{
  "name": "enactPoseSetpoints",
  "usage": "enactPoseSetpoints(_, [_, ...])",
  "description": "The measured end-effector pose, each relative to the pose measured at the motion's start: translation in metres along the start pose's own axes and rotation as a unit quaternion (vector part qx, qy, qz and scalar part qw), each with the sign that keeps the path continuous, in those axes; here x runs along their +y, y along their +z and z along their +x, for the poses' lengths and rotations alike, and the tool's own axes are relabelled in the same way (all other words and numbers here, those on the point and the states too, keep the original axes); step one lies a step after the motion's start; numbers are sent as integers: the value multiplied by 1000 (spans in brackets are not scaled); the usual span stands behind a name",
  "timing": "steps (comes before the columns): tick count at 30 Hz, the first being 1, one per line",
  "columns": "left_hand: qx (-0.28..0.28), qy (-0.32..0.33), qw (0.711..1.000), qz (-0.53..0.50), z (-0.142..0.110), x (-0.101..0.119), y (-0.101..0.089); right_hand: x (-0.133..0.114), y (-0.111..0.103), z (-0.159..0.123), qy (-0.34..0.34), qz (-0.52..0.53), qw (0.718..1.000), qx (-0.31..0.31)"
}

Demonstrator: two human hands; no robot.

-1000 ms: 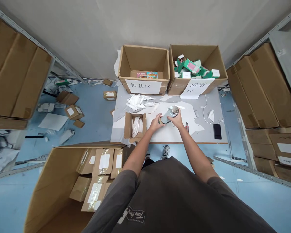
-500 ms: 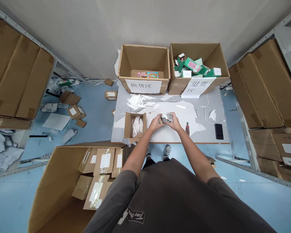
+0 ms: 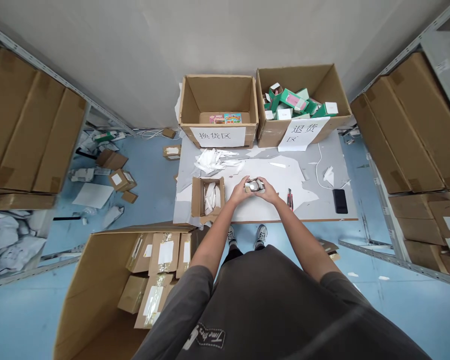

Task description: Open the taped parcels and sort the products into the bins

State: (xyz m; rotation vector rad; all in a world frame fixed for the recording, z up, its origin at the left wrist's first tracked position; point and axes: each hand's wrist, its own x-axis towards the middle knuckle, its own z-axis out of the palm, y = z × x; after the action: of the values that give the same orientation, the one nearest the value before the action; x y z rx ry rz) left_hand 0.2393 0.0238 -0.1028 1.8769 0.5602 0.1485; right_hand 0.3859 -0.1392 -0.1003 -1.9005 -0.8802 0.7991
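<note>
Over the middle of the white table (image 3: 255, 210), both hands hold a small silvery item with a round face (image 3: 254, 185); I cannot make out its kind. My left hand (image 3: 240, 191) grips its left side, and my right hand (image 3: 268, 191) is closed round the right side. To the left of my left hand stands an opened small cardboard box (image 3: 196, 199) with crumpled white paper (image 3: 210, 197) inside. A red and black cutter-like tool (image 3: 290, 199) lies to the right of my right hand.
At the back stand two labelled cartons: the left carton (image 3: 189, 131) with colourful small packs, the right carton (image 3: 266, 140) with green-white boxes. A black phone (image 3: 339, 201) lies at right, crumpled paper (image 3: 212, 161) at left. A large carton (image 3: 75, 300) of parcels is at lower left; shelves flank both sides.
The silvery item has turned in my hands and shifted slightly left, its round face now between both hands. My right hand has moved a little left with it. The head view has shifted slightly.
</note>
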Motion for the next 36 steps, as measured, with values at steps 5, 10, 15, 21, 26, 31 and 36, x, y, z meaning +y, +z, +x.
enactPoseSetpoints(5, [74, -44, 995, -56, -12, -3, 5, -4, 1, -8, 27, -21, 999, -8])
enactPoseSetpoints(10, [135, -99, 981, -97, -19, -4, 16, -1, 1, -6, 30, -37, 999, -18])
enactPoseSetpoints(15, [159, -94, 980, -67, -14, 1, 21, 0, 5, 8, -26, -68, 997, -23])
enactPoseSetpoints(21, [153, -98, 982, -56, -13, 2, 23, -11, 25, 27, 5, -67, 998, -5])
enactPoseSetpoints(26, [144, -110, 981, -67, -14, 2, 21, -16, 33, 30, -13, -29, 1000, -3])
enactPoseSetpoints(31, [140, -101, 982, -79, -14, 4, 20, -11, 27, 34, -8, -18, 999, -30])
enactPoseSetpoints(36, [145, -107, 979, -95, -15, 7, 25, -8, 22, 38, -10, -48, 998, -38])
